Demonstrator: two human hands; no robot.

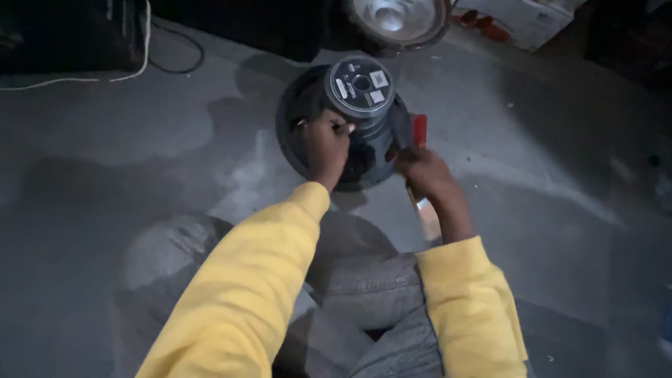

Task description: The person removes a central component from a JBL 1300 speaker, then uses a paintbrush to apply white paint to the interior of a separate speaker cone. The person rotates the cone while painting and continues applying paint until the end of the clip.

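Yellow sleeves (245,280), round metal speaker (350,119)

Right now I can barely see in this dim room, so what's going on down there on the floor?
A person in yellow sleeves sits over a black loudspeaker driver lying cone-down on the grey floor, magnet up. The left hand grips its frame by the magnet. The right hand touches the frame's edge beside a red-handled tool; whether it grips that is unclear.

Left hand (326,147) fingers (341,129) are covering whatever small part they're pinching, too dim to tell. Red-handled tool (419,130) tip is disappearing under right hand (420,170). Silver dish (399,17) is getting cropped above.
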